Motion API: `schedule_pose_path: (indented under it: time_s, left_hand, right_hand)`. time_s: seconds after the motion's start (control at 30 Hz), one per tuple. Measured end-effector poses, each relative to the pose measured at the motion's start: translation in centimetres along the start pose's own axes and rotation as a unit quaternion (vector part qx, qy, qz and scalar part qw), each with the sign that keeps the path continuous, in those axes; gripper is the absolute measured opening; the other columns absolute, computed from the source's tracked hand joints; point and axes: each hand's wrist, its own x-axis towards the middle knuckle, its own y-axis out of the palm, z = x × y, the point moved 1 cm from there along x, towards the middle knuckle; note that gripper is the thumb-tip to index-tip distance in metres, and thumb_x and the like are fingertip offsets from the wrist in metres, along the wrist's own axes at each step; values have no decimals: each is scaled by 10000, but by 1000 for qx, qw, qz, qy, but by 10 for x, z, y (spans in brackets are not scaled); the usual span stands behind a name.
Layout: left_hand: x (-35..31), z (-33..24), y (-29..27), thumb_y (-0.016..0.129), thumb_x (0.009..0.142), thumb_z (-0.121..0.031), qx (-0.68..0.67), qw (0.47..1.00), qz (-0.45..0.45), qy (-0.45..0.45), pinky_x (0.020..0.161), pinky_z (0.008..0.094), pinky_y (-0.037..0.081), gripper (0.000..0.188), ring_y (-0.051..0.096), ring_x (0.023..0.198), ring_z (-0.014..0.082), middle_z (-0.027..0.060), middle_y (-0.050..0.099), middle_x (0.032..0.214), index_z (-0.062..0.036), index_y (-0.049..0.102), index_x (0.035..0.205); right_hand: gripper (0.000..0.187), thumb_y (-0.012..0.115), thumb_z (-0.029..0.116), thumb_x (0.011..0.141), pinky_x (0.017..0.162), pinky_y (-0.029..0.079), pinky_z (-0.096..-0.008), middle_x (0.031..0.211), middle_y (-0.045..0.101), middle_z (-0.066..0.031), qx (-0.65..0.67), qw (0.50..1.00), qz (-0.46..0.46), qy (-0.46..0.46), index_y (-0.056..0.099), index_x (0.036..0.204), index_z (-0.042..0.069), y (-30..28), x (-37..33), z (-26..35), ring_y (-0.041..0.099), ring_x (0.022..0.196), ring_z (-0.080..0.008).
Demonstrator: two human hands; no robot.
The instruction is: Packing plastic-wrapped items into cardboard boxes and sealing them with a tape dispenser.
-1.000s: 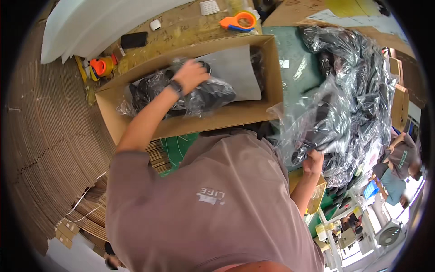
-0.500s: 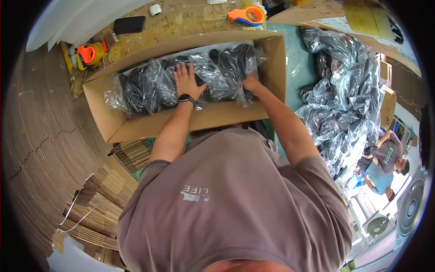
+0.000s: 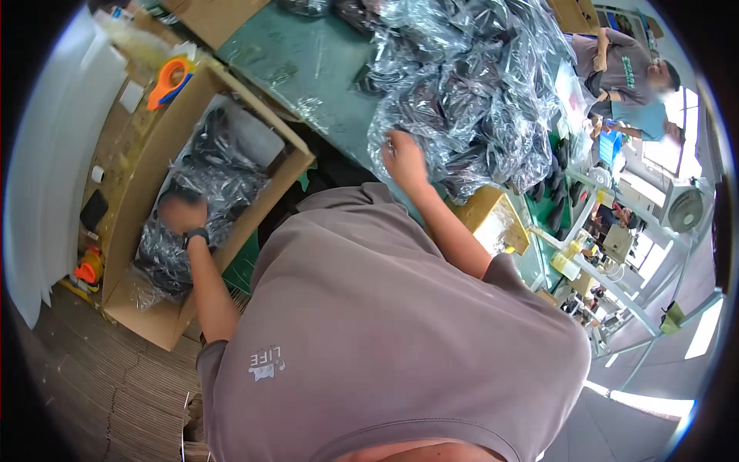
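My left hand (image 3: 182, 210), smeared by motion, is over the dark goods in clear plastic bags (image 3: 212, 181) inside a long open cardboard box (image 3: 285, 165). Its fingers cannot be made out. To the right, my right hand (image 3: 404, 158) is at the near left edge of a big heap of bagged dark items (image 3: 454, 100). Its fingers are curled against a clear plastic bag (image 3: 381, 127) there. What kind of goods the bags hold is hard to tell through the shiny film.
The heap lies on a green table (image 3: 308, 69). Orange tape dispensers (image 3: 171, 81) and a dark phone-like slab (image 3: 94, 210) lie beyond the box. A smaller carton (image 3: 493, 219) stands right of my right forearm. Another person (image 3: 627, 69) stands at the far right.
My view has swung right, so the box now appears at the left. My right hand has left the box and reached the heap of bags. My left hand stays over the box's contents.
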Motion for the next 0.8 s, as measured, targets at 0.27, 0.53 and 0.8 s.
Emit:
schedule_pose_path:
  time_s: [0.27,0.53,0.8]
  left_hand:
    - [-125,-192,-150,826,957,-236,-329,857,-291,269,1306,569,333,772,447,1553,472,268,506,1661,14,504,1611]
    - [-153,-223,-134,794,952,-217,-355,873,-204,266,1153,518,516,549,655,1346,400,160,710,1460,-64,672,1464]
    - [-3,-138,-59,832,902,-457,-216,918,-204,263,1307,697,250,854,308,1650,452,256,353,1772,-131,526,1630]
  right_hand:
    - [937,836,329,893,1201,409,-506,1353,641,-190,-402,906,71,-113,409,1639,-43,19,-1,-246,559,1377,-386]
    - [1156,902,391,855,1007,571,-518,1494,641,-276,-83,983,154,63,261,1716,-36,83,19,-139,683,1276,-474]
    - [671,726,164,1051,915,657,-459,1362,714,-170,598,733,231,225,436,1638,18,-71,-7,31,763,1131,-287]
